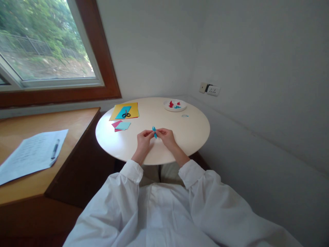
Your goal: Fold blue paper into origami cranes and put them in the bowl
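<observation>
A small folded blue paper figure with pointed tips is held up between both hands over the near part of the round table. My left hand pinches its left side with thumb and fingertips. From the other side, my right hand pinches it the same way. The fingers cover part of the folds, so its exact shape is hard to make out. Left of the hands lie small red and light-blue paper squares.
Black-handled scissors rest on blue paper over yellow sheets. A white plate holds red and blue folded paper pieces; a small clear item lies nearby. On the wooden desk are a written sheet and a pen.
</observation>
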`<control>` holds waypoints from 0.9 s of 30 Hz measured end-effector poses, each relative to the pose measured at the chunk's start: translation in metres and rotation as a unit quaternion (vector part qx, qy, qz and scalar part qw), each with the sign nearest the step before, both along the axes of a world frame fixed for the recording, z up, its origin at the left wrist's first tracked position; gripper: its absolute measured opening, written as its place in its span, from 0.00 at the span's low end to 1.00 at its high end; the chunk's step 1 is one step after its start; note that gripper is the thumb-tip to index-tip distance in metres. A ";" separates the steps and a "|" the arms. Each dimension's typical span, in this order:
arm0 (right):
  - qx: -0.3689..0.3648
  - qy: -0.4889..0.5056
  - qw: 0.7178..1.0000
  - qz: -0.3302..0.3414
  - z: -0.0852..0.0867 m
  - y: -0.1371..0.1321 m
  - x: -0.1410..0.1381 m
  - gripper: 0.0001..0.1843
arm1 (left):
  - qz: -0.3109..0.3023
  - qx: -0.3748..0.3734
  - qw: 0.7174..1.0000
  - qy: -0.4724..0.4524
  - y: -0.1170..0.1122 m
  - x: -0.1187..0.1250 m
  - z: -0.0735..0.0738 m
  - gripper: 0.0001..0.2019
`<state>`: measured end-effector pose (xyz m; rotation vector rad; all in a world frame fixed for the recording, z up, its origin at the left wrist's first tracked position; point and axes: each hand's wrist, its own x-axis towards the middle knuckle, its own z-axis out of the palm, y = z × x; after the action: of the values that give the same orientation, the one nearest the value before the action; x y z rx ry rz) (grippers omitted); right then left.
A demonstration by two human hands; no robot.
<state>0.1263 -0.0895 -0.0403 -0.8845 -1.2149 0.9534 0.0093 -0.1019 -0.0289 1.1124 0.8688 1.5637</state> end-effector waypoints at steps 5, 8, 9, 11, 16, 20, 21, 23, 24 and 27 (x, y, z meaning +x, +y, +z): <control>-0.005 0.002 1.000 -0.020 -0.002 0.003 0.001 0.18 | 0.004 -0.004 1.000 0.011 -0.002 0.000 0.001 0.10; -0.004 -0.002 0.999 -0.032 -0.003 0.003 0.000 0.17 | 0.006 -0.006 1.000 0.017 -0.002 0.001 0.001 0.11; -0.003 -0.003 0.999 -0.036 -0.003 0.003 0.000 0.17 | 0.007 -0.006 1.000 0.019 -0.002 0.001 0.001 0.11; -0.002 -0.004 0.999 -0.041 -0.002 0.003 0.000 0.16 | 0.009 -0.007 1.000 0.022 -0.002 0.001 0.001 0.11; -0.003 -0.001 0.999 -0.043 -0.003 0.002 0.000 0.14 | 0.013 -0.008 1.000 0.028 -0.002 0.002 0.001 0.10; -0.005 0.008 0.999 -0.045 -0.004 0.002 -0.001 0.13 | 0.017 -0.007 0.999 0.029 -0.003 0.002 0.001 0.09; -0.005 0.010 0.999 -0.045 -0.004 0.003 -0.001 0.13 | 0.017 -0.007 0.999 0.029 -0.003 0.002 0.002 0.09; -0.005 0.015 0.999 -0.047 -0.004 0.003 -0.001 0.12 | 0.019 -0.008 0.999 0.028 -0.003 0.002 0.002 0.09; -0.005 0.017 0.999 -0.047 -0.005 0.003 -0.001 0.12 | 0.020 -0.008 0.999 0.027 -0.003 0.001 0.002 0.10; -0.005 0.022 0.999 -0.049 -0.004 0.002 0.000 0.11 | 0.017 -0.009 0.999 0.025 -0.004 0.001 0.003 0.10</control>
<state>0.1259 -0.0870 -0.0445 -0.9177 -1.1197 0.8966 0.0105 -0.1058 -0.0264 1.1331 0.9388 1.5582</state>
